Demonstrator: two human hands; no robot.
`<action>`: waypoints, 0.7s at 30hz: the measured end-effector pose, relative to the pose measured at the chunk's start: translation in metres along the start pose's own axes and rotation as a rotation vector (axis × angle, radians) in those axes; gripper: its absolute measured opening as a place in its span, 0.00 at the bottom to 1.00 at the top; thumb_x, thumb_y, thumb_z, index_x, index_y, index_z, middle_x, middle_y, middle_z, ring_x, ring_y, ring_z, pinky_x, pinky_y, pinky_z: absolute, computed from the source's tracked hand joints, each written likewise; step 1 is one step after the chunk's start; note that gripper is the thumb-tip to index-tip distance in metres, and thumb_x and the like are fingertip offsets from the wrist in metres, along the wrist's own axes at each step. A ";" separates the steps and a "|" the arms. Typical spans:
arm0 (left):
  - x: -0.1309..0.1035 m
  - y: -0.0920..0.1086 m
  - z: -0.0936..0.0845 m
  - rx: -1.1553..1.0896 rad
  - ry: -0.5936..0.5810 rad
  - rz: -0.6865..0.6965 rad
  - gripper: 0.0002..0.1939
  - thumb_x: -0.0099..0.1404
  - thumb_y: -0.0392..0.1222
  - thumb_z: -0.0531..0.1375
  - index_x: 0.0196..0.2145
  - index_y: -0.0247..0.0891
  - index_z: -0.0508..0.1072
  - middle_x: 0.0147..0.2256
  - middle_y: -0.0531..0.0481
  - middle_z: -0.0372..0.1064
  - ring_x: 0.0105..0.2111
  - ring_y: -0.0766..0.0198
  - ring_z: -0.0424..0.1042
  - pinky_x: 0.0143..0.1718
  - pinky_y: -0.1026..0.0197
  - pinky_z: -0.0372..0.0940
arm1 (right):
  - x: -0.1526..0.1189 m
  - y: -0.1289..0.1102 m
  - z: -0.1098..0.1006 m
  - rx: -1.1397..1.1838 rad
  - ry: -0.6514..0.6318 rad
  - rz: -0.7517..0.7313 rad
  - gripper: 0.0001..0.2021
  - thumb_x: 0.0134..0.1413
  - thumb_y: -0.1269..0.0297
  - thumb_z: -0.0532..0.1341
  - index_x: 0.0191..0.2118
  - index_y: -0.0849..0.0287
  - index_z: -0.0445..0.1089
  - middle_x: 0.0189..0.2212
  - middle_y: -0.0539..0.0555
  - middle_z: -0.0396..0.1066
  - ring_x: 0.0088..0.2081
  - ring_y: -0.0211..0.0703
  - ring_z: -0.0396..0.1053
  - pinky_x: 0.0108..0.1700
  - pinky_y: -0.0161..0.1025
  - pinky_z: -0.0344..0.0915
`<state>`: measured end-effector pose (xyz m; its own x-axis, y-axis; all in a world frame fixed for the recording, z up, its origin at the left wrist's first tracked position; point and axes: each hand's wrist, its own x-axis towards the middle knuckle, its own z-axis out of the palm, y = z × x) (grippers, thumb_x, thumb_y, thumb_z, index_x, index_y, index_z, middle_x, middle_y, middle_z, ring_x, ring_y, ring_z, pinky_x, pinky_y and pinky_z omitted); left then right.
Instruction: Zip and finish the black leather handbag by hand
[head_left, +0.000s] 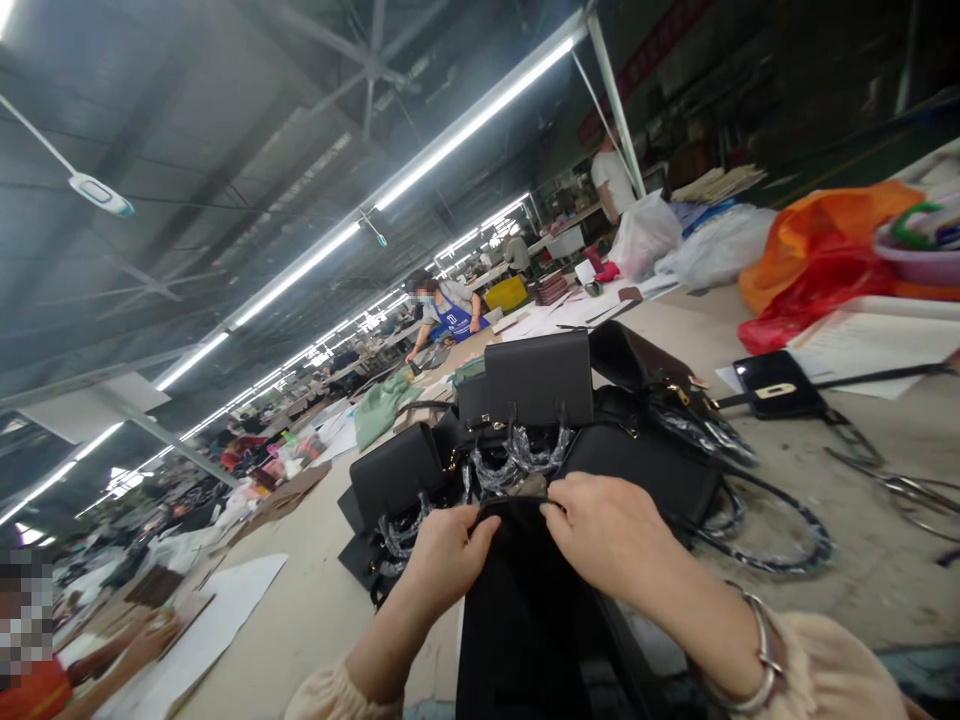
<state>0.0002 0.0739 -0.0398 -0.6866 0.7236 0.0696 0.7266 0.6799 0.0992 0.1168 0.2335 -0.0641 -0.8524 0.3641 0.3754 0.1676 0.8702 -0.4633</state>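
A black handbag [525, 610] stands close to me at the table's near edge, its upper rim pinched between both hands. My left hand [448, 548] is closed on the rim's left part, thumb toward me. My right hand [604, 525] grips the same rim on the right, a short gap away. Just beyond lie several more black handbags [540, 375], their handles [544, 445] wrapped in clear plastic. A loose wrapped strap [795, 555] curves over the table to the right of my right hand.
Scissors [911, 488] and a black phone-like item [776, 384] lie at right, near red and orange bags [825, 260]. White paper [232, 625] lies at left beside a co-worker's hands [154, 635]. Another person in a blue apron [459, 318] stands farther along the table.
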 end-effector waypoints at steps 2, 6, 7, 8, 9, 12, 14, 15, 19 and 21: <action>0.002 0.006 0.001 0.063 0.005 0.012 0.21 0.65 0.49 0.48 0.18 0.35 0.63 0.19 0.51 0.64 0.21 0.68 0.62 0.23 0.65 0.48 | 0.001 0.001 -0.001 -0.010 -0.009 0.016 0.12 0.55 0.66 0.51 0.27 0.56 0.70 0.28 0.51 0.72 0.30 0.42 0.69 0.31 0.36 0.56; 0.005 0.012 0.000 0.134 -0.006 0.029 0.21 0.66 0.48 0.47 0.19 0.36 0.63 0.21 0.49 0.67 0.22 0.67 0.64 0.24 0.64 0.46 | 0.002 0.002 -0.001 -0.036 -0.008 0.057 0.13 0.56 0.65 0.50 0.28 0.56 0.70 0.28 0.52 0.72 0.30 0.43 0.69 0.31 0.37 0.56; 0.005 0.013 0.000 0.148 -0.007 0.031 0.21 0.66 0.48 0.47 0.19 0.36 0.63 0.20 0.49 0.66 0.21 0.67 0.64 0.24 0.64 0.46 | 0.002 0.001 0.000 -0.038 -0.008 0.064 0.13 0.56 0.65 0.50 0.28 0.56 0.70 0.28 0.52 0.72 0.30 0.43 0.69 0.31 0.37 0.56; 0.005 0.013 -0.001 0.159 -0.008 0.032 0.21 0.65 0.47 0.47 0.19 0.36 0.63 0.20 0.49 0.66 0.21 0.67 0.64 0.24 0.64 0.46 | 0.002 0.001 0.000 -0.038 -0.012 0.068 0.13 0.56 0.65 0.49 0.28 0.56 0.70 0.28 0.52 0.72 0.30 0.43 0.69 0.31 0.37 0.56; 0.005 0.013 -0.002 0.166 -0.009 0.032 0.20 0.65 0.47 0.47 0.19 0.36 0.63 0.20 0.49 0.66 0.21 0.67 0.63 0.24 0.64 0.45 | 0.002 0.001 0.000 -0.035 -0.018 0.071 0.13 0.56 0.65 0.49 0.29 0.56 0.70 0.28 0.52 0.72 0.30 0.42 0.69 0.31 0.37 0.56; 0.005 0.013 -0.003 0.180 -0.011 0.033 0.20 0.65 0.46 0.47 0.18 0.36 0.62 0.19 0.50 0.64 0.21 0.67 0.62 0.24 0.64 0.44 | 0.001 0.000 0.000 -0.031 -0.030 0.070 0.13 0.56 0.65 0.49 0.29 0.56 0.70 0.29 0.52 0.72 0.30 0.42 0.69 0.31 0.36 0.56; 0.005 0.012 -0.004 0.185 -0.006 0.042 0.20 0.65 0.45 0.48 0.18 0.36 0.63 0.18 0.51 0.64 0.21 0.67 0.62 0.24 0.64 0.44 | 0.001 -0.001 0.000 -0.034 -0.022 0.057 0.14 0.57 0.66 0.49 0.28 0.57 0.70 0.28 0.52 0.72 0.30 0.41 0.69 0.31 0.36 0.56; 0.006 0.012 -0.004 0.186 -0.003 0.048 0.20 0.65 0.45 0.48 0.18 0.36 0.63 0.18 0.51 0.63 0.21 0.67 0.62 0.24 0.64 0.44 | 0.001 -0.001 0.000 -0.035 -0.016 0.049 0.14 0.57 0.66 0.49 0.28 0.57 0.70 0.28 0.53 0.71 0.30 0.41 0.69 0.31 0.36 0.56; 0.007 0.013 -0.003 0.191 -0.006 0.059 0.21 0.65 0.50 0.48 0.19 0.36 0.65 0.18 0.51 0.63 0.19 0.67 0.60 0.23 0.63 0.42 | 0.001 -0.003 0.001 -0.011 -0.016 0.052 0.14 0.57 0.65 0.49 0.29 0.57 0.70 0.28 0.52 0.72 0.31 0.41 0.70 0.31 0.36 0.57; 0.009 0.013 -0.002 0.190 -0.019 0.055 0.24 0.64 0.55 0.48 0.19 0.36 0.65 0.17 0.51 0.62 0.18 0.67 0.58 0.23 0.63 0.41 | 0.001 -0.004 0.001 0.007 -0.027 0.065 0.13 0.57 0.65 0.50 0.29 0.57 0.70 0.29 0.52 0.72 0.31 0.41 0.70 0.31 0.36 0.57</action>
<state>0.0033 0.0885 -0.0360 -0.6465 0.7612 0.0512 0.7558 0.6482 -0.0931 0.1150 0.2296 -0.0627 -0.8528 0.4107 0.3226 0.2196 0.8424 -0.4921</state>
